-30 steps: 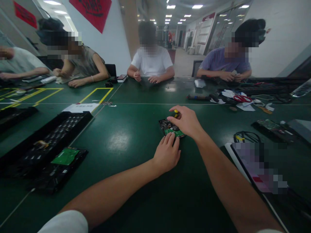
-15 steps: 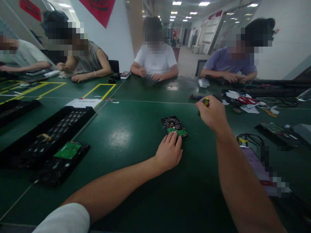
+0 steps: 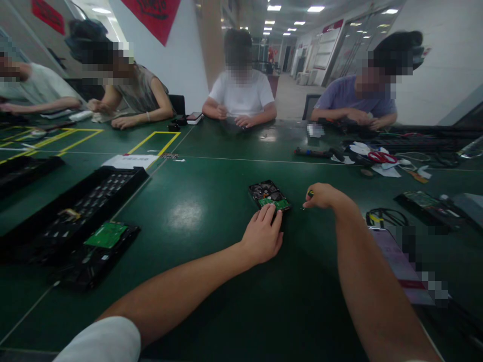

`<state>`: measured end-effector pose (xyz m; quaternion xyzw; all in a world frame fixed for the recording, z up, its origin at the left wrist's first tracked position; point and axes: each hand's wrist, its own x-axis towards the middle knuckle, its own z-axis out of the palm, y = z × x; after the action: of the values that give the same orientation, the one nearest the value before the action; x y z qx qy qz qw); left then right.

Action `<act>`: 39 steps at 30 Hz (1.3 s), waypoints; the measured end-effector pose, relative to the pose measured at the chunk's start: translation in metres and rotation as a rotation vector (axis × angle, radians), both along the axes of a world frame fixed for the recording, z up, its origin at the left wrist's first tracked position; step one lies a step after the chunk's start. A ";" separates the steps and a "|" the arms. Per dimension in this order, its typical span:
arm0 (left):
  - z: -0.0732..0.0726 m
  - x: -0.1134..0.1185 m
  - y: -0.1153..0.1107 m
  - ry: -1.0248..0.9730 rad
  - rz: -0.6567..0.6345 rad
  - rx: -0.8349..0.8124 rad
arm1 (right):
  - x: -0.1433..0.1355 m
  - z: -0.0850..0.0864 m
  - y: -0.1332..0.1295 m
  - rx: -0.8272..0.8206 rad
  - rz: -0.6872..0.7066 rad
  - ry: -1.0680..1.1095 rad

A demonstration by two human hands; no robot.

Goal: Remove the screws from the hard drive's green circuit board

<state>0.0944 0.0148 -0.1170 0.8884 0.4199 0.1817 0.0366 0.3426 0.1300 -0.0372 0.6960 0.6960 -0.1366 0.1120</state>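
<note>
In the head view, the left hand stays where it was in both earlier frames, its fingers laid flat over the nearer end of the hard drive and not wrapped round it. The drive lies on the tabletop, mid-width and nearer its far edge than the drive with a green board at the left, its own green strip partly under those fingers.

The right hand has changed most. A second ago it was over the drive; half a second ago it was raised, apart from it, further toward the far edge. Now it is lower and closer to the near edge, just right of the drive, curled round a small yellow-and-black tool. Its fingertips point down at tiny bits on the tabletop; whether they touch them I cannot tell.

The long black tray toward the left and the phone on the right lie as before. Across the far edge, the person in the white shirt sits much as before.
</note>
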 end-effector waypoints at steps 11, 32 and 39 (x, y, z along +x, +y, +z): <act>0.000 0.000 -0.001 -0.032 0.014 -0.004 | -0.003 -0.016 0.005 -0.089 0.089 0.065; -0.015 -0.029 0.049 -0.218 0.245 -0.011 | -0.008 -0.008 0.001 0.011 0.141 0.076; -0.013 -0.030 0.050 -0.218 0.231 -0.030 | -0.034 0.011 -0.012 0.108 0.277 0.144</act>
<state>0.0645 0.0649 -0.1297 0.8086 0.5156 0.2737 0.0738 0.3084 0.1181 -0.0266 0.5870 0.7978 -0.1315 0.0420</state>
